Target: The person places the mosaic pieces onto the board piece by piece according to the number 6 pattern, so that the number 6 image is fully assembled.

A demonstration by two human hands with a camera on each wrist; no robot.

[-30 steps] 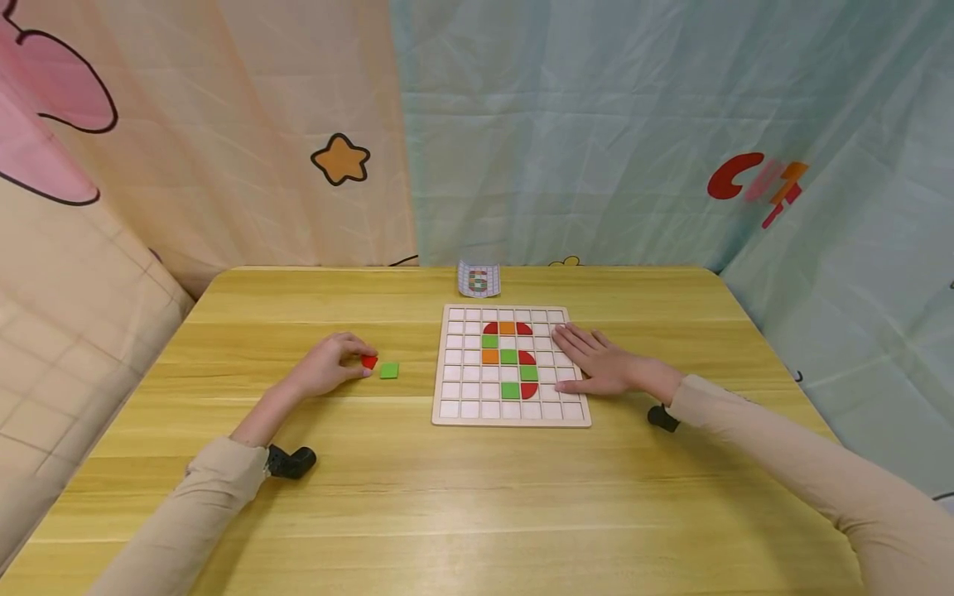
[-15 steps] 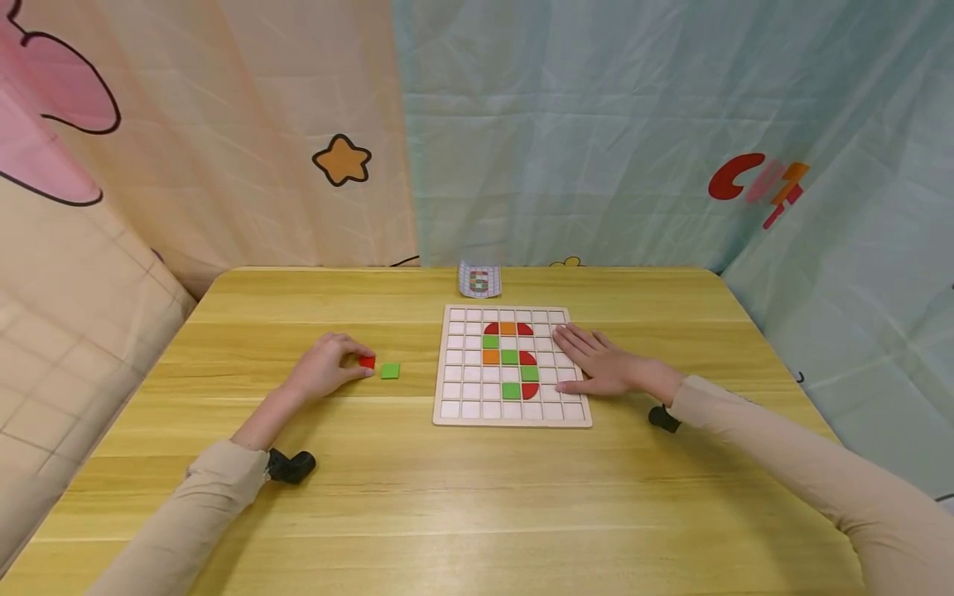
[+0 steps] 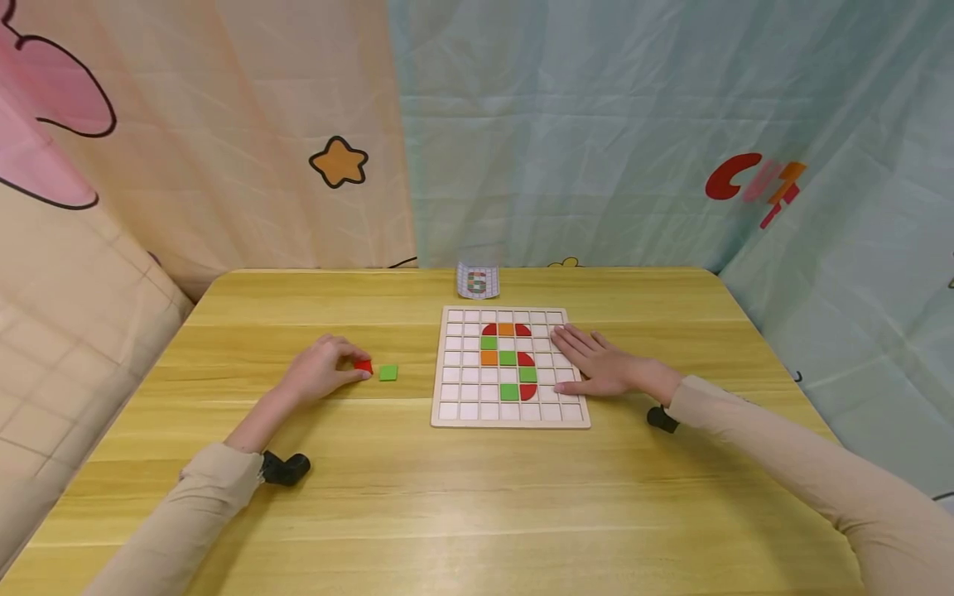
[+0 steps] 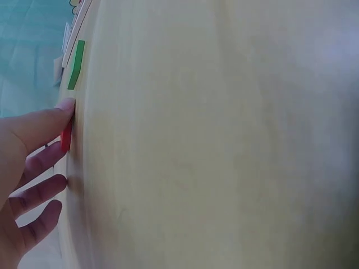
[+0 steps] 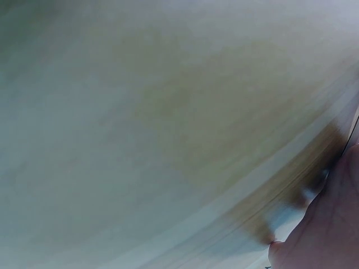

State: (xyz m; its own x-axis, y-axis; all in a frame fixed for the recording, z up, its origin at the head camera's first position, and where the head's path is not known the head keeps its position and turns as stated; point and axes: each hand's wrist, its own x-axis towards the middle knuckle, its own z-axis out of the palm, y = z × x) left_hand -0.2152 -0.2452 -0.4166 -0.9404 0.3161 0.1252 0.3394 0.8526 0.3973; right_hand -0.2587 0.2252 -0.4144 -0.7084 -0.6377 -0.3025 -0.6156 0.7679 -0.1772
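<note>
Between thumb and fingertips, my left hand [image 3: 316, 368] pinches a small red tile [image 3: 363, 366] at the table surface. The left wrist view shows the same red tile [image 4: 66, 137] near the thumb tip, largely covered by the fingers. Just right of it lies a green square tile [image 3: 388, 372]. My right hand [image 3: 607, 366] rests flat with spread fingers on the right edge of a wooden grid board [image 3: 456, 418]. Red rounded tiles [image 3: 527, 391], green squares [image 3: 508, 358] and orange squares [image 3: 506, 329] sit in its cells, forming a curved figure.
Behind the board, at the table's far edge, a small pattern card [image 3: 477, 282] shows a coloured figure on a grid. Printed curtains [image 3: 522, 165] hang beyond the wooden table [image 3: 447, 513]. A dark wrist device [image 3: 285, 469] sits at each cuff.
In my left fingers the red tile has turned and shifted slightly left, away from the green square. My right hand stays on the board. The head view has shifted slightly.
</note>
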